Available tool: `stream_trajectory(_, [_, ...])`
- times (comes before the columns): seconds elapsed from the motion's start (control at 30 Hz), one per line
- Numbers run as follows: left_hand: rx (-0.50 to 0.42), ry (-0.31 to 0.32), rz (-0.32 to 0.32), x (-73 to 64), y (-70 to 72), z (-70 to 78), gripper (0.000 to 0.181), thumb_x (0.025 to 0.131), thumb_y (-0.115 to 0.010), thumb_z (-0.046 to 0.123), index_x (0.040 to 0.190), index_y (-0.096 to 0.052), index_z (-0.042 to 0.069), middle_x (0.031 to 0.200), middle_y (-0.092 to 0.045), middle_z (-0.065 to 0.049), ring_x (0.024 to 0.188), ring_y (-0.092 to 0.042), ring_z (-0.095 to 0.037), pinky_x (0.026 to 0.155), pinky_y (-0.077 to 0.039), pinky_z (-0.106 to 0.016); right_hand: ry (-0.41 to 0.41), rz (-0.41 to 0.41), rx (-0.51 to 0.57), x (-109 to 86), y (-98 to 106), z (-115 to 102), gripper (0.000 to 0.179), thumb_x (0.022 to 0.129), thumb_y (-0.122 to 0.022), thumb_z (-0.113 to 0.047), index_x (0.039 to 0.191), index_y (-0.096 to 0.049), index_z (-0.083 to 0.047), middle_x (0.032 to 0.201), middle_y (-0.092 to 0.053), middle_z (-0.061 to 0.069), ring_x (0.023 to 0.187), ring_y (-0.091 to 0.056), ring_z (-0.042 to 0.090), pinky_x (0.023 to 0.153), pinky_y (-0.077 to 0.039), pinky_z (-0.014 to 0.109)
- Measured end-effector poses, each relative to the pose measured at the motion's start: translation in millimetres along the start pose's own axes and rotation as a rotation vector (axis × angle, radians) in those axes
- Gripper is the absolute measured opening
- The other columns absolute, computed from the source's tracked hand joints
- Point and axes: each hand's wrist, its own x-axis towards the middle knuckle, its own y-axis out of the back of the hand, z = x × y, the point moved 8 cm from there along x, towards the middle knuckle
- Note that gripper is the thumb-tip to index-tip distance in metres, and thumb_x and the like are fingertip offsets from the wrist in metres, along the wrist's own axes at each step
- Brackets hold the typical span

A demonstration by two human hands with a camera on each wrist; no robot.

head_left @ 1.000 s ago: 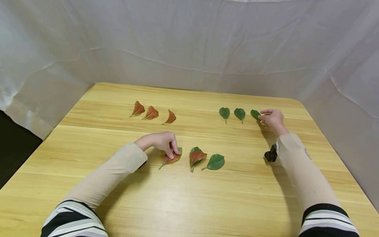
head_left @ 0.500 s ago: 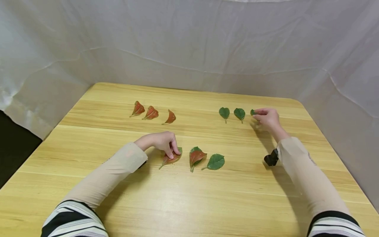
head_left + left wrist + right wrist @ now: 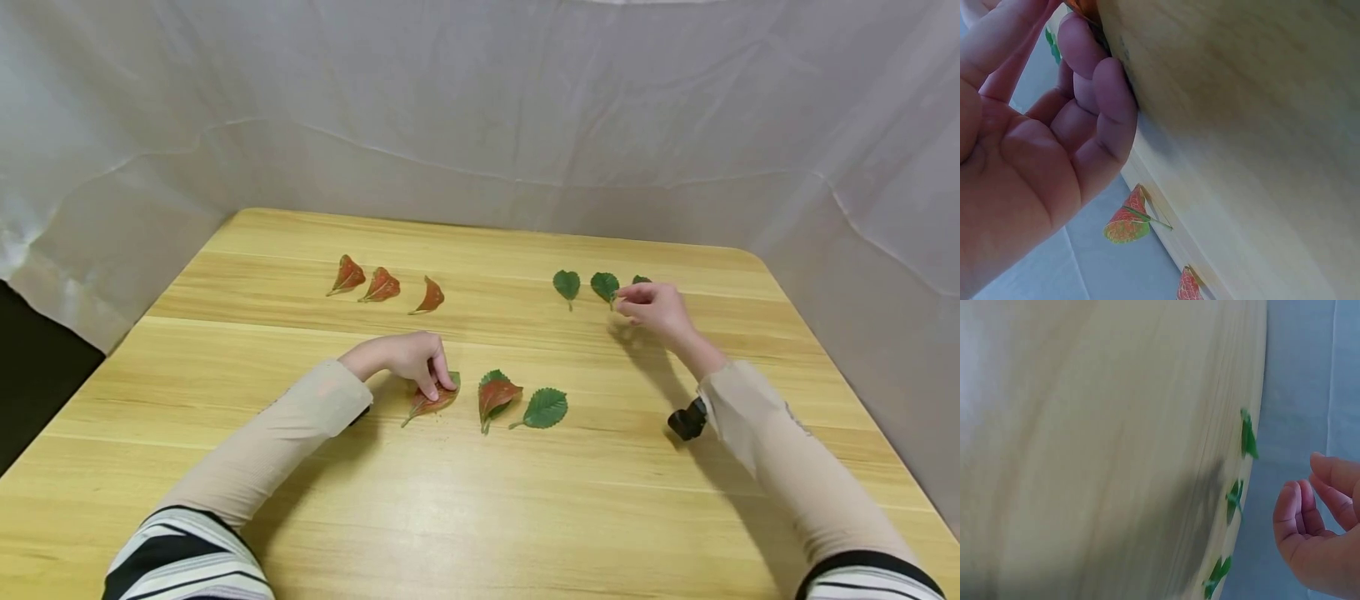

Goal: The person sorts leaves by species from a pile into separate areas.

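My left hand [image 3: 416, 358] reaches down to the table, its thumb and index finger pinching a red leaf [image 3: 422, 406]. A bit of green leaf [image 3: 456, 379] shows at that leaf's upper edge. In the left wrist view the other fingers [image 3: 1114, 103] curl close to the tabletop, and the held leaf is mostly cut off at the top. My right hand [image 3: 660, 310] hovers by the back row of green leaves, overlapping the rightmost one [image 3: 641, 279]. Seen from the right wrist, its fingers [image 3: 1286, 509] are loosely bent, with nothing between them and the thumb.
Right of my left hand, a red leaf [image 3: 497, 395] lies over a green one, beside a single green leaf [image 3: 546, 408]. Further back are three red leaves [image 3: 382, 286] at left and two more green leaves [image 3: 566, 285] near my right hand. Pale curtain [image 3: 480, 100] surrounds the wooden table [image 3: 525, 517].
My right hand has let go of the rightmost green leaf at the back and moved left, leaving it on the table. The left hand stays where it was on the red leaf.
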Motion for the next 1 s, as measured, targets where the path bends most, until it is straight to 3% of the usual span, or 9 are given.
stream_trajectory(0.33, [0.001,0.0,0.0,-0.1,-0.3,-0.8,0.024,0.069,-0.073,0.003,0.093,-0.07,0.003,0.088,-0.067,-0.007,0.065,-0.053,-0.005,0.059,-0.043,-0.018,0.087,-0.113,0.02,-20.3,-25.8,-17.7,0.03,0.083,-0.061,-0.003,0.109,-0.056,0.013,0.079,-0.06,0.005,0.073,-0.057,0.022,0.066,-0.05,0.035])
stream_trajectory(0.57, [0.001,-0.002,0.0,-0.2,-0.2,-0.8,0.025,0.069,-0.073,0.003,0.093,-0.07,0.003,0.089,-0.067,-0.007,0.068,-0.055,-0.005,0.06,-0.044,-0.018,0.132,-0.162,0.051,-34.0,-40.8,-23.9,0.029,0.081,-0.061,0.001,0.106,-0.056,0.015,0.081,-0.062,0.011,0.07,-0.057,0.017,0.062,-0.05,0.028])
stream_trajectory(0.8, [-0.004,0.012,0.004,1.4,-0.6,-3.7,0.024,0.069,-0.073,0.003,0.093,-0.07,0.004,0.089,-0.067,-0.006,0.068,-0.055,-0.005,0.061,-0.044,-0.018,0.158,-0.221,0.054,-44.5,-54.6,-27.1,0.029,0.08,-0.062,0.002,0.107,-0.057,0.013,0.085,-0.061,0.018,0.071,-0.057,0.024,0.063,-0.05,0.03])
stream_trajectory(1.0, [-0.003,0.01,0.001,1.6,-0.9,-3.8,0.025,0.069,-0.073,0.004,0.094,-0.07,0.004,0.089,-0.067,-0.006,0.068,-0.056,-0.005,0.061,-0.044,-0.018,0.189,-0.337,0.029,-52.4,-75.3,-28.1,0.028,0.078,-0.063,0.004,0.105,-0.059,0.011,0.085,-0.063,0.017,0.074,-0.058,0.03,0.064,-0.05,0.032])
